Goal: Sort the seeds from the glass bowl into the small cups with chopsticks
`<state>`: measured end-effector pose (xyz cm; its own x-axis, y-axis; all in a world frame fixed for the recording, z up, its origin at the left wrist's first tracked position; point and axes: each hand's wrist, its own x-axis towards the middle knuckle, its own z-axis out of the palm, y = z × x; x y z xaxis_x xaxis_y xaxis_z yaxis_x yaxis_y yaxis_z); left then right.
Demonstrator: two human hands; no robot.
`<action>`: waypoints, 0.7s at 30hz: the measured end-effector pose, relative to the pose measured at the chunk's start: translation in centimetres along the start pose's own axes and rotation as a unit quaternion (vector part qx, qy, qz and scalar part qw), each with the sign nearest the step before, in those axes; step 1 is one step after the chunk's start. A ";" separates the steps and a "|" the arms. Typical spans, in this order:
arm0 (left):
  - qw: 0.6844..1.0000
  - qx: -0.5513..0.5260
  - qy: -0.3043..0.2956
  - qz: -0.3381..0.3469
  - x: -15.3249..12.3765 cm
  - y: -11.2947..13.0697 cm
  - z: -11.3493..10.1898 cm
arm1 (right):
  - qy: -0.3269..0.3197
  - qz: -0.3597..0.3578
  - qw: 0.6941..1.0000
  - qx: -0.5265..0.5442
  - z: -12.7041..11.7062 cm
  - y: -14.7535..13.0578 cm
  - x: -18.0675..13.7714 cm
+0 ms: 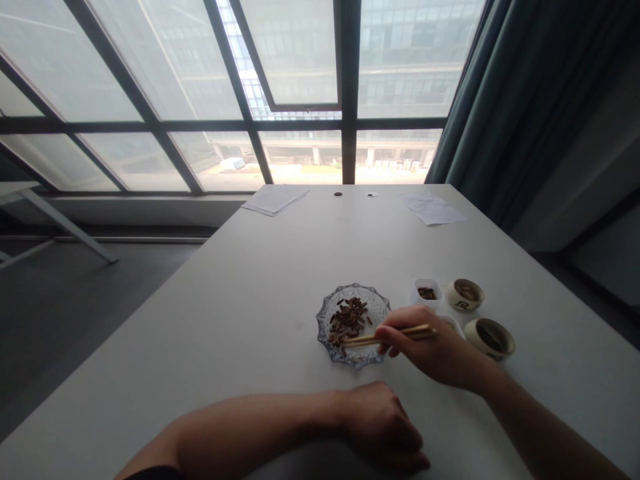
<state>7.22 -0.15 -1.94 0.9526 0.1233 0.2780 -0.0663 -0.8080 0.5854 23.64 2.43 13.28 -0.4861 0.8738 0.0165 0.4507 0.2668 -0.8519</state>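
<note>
My right hand (420,343) is closed around a pair of wooden chopsticks (367,341). Their tips touch the near left of a pile of dark brown, elongated seeds (350,315), and I cannot tell whether a seed is pinched between them. The pile lies in a scalloped clear glass dish (323,333). Below the dish, my left hand (385,427) rests on the table in a loose fist, its palm side hidden. Beyond my right hand stands a small white square container (436,288) with a few similar brown pieces. A second white container (453,324) is mostly covered by that hand.
Two round cream bowls, a farther one (465,303) with a dark character and a nearer one (503,355), stand at the right with contents too dim to name. Papers lie at the white table's (225,320) far left (275,200) and far right (434,208). Windows and a dark curtain (500,100) lie beyond.
</note>
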 end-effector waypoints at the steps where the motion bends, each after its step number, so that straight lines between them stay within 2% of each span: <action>1: 1.000 0.002 -0.001 0.000 0.0 0.0 0.0 | 0.008 -0.019 1.000 -0.001 0.3 0.0 0.2; 3: 1.000 0.011 -0.007 -0.001 0.1 0.0 0.0 | 0.033 -0.042 0.999 -0.004 0.4 0.0 0.4; 6: 1.000 0.015 -0.012 -0.002 0.1 0.1 -0.1 | 0.052 -0.014 0.999 0.009 -0.2 -0.1 0.1; 9: 1.000 -0.001 -0.005 0.001 0.1 0.1 -0.1 | 0.018 0.009 1.000 0.023 -0.4 -0.2 -0.3; 11: 1.000 -0.012 0.004 0.002 0.0 0.0 0.0 | 0.001 -0.010 1.000 0.007 0.0 -0.2 -0.3; 15: 1.000 -0.021 0.016 0.008 -0.1 -0.1 0.2 | 0.044 -0.059 0.997 -0.025 0.5 -0.1 0.2; 18: 1.000 -0.018 0.022 0.008 -0.1 -0.1 0.2 | 0.074 -0.043 0.996 -0.008 -0.4 -0.2 0.1; 21: 0.999 -0.018 0.028 0.005 -0.1 0.0 0.1 | 0.075 -0.030 0.997 -0.002 -1.1 -0.5 -0.2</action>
<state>7.13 -0.20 -2.08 0.9339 0.1483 0.3252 -0.0869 -0.7884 0.6090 24.33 2.55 14.33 -0.3944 0.9071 0.1467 0.4268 0.3223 -0.8449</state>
